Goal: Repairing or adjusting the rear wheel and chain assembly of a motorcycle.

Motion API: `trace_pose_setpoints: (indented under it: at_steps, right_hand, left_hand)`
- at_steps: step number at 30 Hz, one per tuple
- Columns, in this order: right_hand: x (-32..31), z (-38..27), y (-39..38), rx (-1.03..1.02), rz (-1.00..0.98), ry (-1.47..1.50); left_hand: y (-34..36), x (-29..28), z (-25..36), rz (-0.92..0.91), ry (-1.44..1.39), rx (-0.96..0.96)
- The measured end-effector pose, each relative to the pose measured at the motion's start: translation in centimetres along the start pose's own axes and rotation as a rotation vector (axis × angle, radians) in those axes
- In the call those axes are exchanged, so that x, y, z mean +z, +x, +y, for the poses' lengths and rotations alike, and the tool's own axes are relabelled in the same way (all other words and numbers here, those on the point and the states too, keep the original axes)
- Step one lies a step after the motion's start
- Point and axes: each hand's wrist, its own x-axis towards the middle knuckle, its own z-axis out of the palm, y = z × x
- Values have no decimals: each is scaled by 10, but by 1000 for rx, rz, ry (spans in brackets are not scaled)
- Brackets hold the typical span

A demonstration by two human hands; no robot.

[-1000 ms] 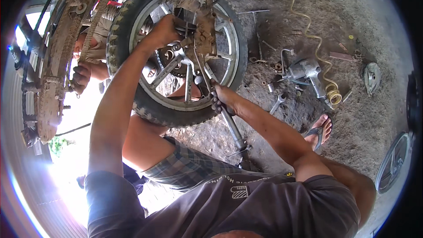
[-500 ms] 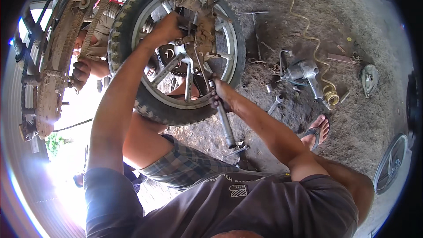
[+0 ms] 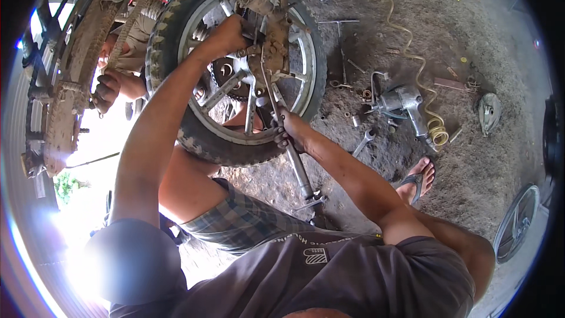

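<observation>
A spoked motorcycle wheel [image 3: 203,135] with a knobbly tyre stands before me, mounted by a rusty, muddy bracket [image 3: 275,47]. My left hand [image 3: 229,35] is closed at the hub beside that bracket; what its fingers grip is mostly hidden. A thin metal rod [image 3: 269,85] runs from the hub down toward my right hand [image 3: 289,131]. The fingers of that hand wrap round a thick metal pipe [image 3: 299,171], which slants down and to the right in line with the rod. Whether the two are joined is hidden by the hand.
Another person's hand [image 3: 107,90] is by the muddy frame [image 3: 76,88] at left. On the dirt floor right of the wheel lie an impact wrench [image 3: 403,101] with a coiled hose [image 3: 406,41], a T-handle wrench [image 3: 341,41], a spanner [image 3: 364,142] and a round metal part [image 3: 488,113].
The pipe in my right hand has come into line with the thin rod; its upper end stood slightly aside before. My left hand stays at the hub. The view has shifted slightly.
</observation>
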Motion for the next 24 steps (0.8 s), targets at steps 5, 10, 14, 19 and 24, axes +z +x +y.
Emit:
trace_pose_setpoints:
  at_steps: [5, 10, 14, 19, 24]
  right_hand:
    - [-1, 35, -8, -132, 106, -393]
    - [5, 34, -50, -40, 273, -438]
    - [29, 22, -73, -213, 96, -714]
    - [121, -10, -140, -218, 130, -727]
    - [79, 31, -131, -700, 306, -1536]
  left_hand:
    - [3, -2, -18, -33, -23, 72]
    - [5, -1, -10, -65, 88, 110]
    - [6, 3, 6, 157, 328, 223]
    - [-7, -19, 21, -76, 277, 169]
    - [-12, -22, 5, -191, 262, 95]
